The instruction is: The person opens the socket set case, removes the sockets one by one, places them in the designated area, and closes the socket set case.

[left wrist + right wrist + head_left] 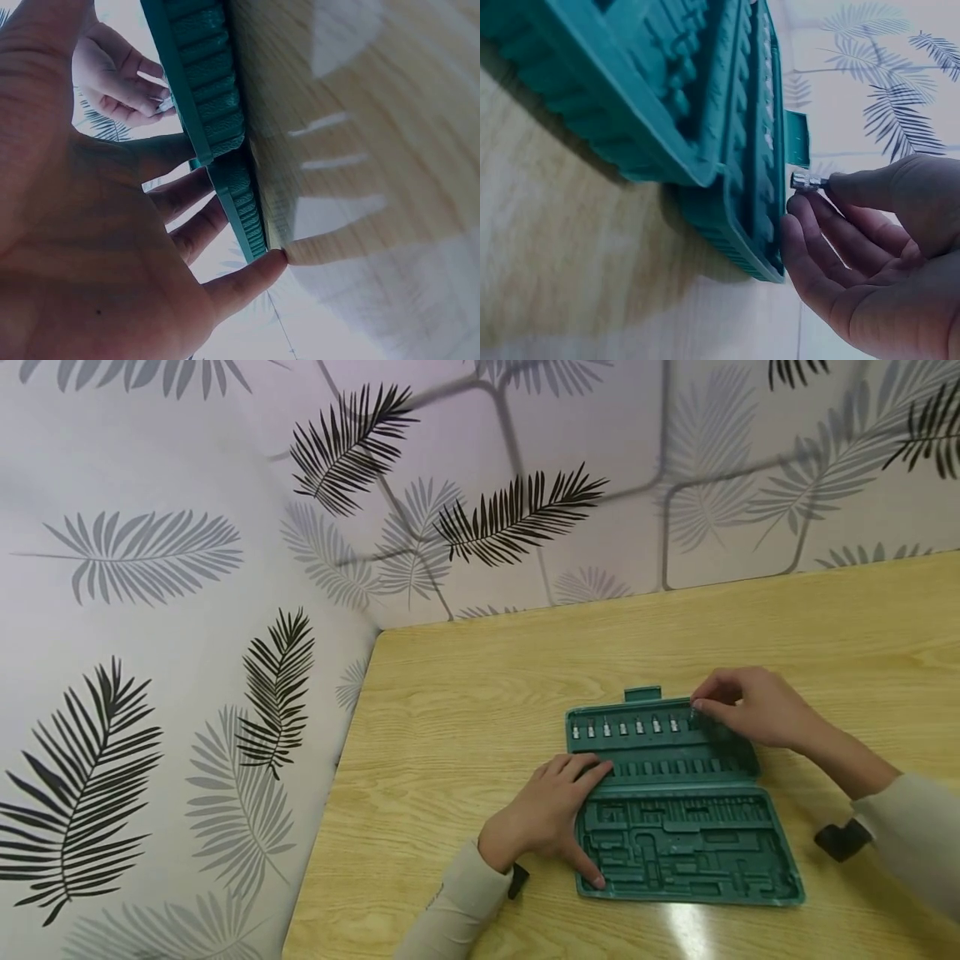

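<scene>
A green plastic tool case [690, 900] lies unfolded on the table, with moulded slots in both halves. Several silver bit sockets [639, 725] stand in a row along its far half. Thumb and fingers of my right hand [768, 706] pinch one small silver bit socket [804, 181] at the right end of that row; the right wrist view shows its dark tip by the thumb. My left hand [546, 810] rests over the case's left edge with fingers spread, its thumb at the near left corner. In the left wrist view, its fingers [251, 285] reach along the case's side.
The case's latch flap [642, 693] sticks out at the far edge. Around it spreads the wooden tabletop [450, 710], which meets leaf-patterned walls [525, 443] at the back and left. A black piece [842, 840] sits by my right wrist.
</scene>
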`<action>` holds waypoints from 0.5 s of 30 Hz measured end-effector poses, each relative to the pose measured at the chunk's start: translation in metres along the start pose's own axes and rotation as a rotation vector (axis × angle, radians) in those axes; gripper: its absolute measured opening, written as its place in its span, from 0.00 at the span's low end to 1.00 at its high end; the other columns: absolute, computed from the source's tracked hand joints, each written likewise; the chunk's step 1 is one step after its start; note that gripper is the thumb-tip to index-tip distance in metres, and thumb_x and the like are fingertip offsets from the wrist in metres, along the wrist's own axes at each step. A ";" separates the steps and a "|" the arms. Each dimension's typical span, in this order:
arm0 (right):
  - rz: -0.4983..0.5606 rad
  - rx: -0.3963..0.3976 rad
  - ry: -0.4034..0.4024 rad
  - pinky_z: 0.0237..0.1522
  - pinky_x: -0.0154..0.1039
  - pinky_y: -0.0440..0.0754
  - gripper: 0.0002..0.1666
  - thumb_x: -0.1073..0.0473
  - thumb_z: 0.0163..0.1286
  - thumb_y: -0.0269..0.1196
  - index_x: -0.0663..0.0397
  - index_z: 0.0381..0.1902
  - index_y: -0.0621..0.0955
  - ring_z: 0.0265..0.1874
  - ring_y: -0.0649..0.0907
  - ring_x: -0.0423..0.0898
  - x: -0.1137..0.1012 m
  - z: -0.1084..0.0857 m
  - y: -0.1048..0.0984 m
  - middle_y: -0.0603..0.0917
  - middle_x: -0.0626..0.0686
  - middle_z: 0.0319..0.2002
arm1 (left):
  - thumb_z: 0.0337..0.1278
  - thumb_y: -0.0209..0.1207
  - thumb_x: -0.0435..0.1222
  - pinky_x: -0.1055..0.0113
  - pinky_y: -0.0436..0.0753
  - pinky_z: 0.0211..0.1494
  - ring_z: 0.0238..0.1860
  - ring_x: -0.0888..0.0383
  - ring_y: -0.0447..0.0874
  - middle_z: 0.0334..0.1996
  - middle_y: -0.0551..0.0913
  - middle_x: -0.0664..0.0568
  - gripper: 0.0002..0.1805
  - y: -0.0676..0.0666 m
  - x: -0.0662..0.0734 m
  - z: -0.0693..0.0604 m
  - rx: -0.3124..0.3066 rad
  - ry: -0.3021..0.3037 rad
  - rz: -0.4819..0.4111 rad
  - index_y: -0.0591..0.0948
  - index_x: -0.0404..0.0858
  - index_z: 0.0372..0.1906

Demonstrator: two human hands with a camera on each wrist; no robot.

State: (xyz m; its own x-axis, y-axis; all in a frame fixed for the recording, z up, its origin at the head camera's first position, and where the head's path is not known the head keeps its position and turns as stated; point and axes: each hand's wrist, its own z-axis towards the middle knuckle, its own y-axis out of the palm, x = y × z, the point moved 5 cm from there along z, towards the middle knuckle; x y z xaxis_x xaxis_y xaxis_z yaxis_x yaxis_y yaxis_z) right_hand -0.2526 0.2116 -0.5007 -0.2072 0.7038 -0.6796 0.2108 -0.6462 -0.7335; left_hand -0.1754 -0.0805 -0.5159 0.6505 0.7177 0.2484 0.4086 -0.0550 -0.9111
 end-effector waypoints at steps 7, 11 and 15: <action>0.074 0.044 0.064 0.33 0.30 0.84 0.10 0.60 0.85 0.61 0.63 0.50 0.83 0.48 0.91 0.64 0.009 -0.009 -0.015 0.90 0.67 0.48 | 0.32 0.83 0.71 0.48 0.66 0.87 0.86 0.51 0.58 0.88 0.57 0.53 0.81 0.001 0.000 0.001 -0.010 -0.005 0.004 0.51 0.51 0.91; 0.058 0.095 0.067 0.29 0.33 0.82 0.10 0.60 0.85 0.60 0.63 0.51 0.83 0.38 0.88 0.40 0.016 -0.017 -0.025 0.90 0.66 0.46 | 0.32 0.84 0.71 0.48 0.67 0.87 0.86 0.51 0.58 0.88 0.57 0.53 0.81 0.001 0.000 0.001 -0.006 -0.006 -0.004 0.52 0.51 0.91; 0.024 0.139 0.058 0.27 0.35 0.77 0.10 0.60 0.85 0.61 0.63 0.50 0.83 0.32 0.77 0.22 0.025 -0.026 -0.033 0.90 0.64 0.43 | 0.32 0.84 0.70 0.48 0.66 0.87 0.86 0.50 0.58 0.88 0.57 0.53 0.81 0.001 0.000 0.001 -0.002 -0.003 -0.011 0.52 0.51 0.91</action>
State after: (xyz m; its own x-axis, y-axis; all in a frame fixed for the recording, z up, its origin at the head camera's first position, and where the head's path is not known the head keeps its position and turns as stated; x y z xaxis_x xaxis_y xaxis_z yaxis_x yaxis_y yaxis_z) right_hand -0.2396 0.2577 -0.4929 -0.1476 0.7006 -0.6981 0.0802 -0.6951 -0.7145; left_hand -0.1755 -0.0801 -0.5172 0.6438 0.7207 0.2571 0.4169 -0.0486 -0.9076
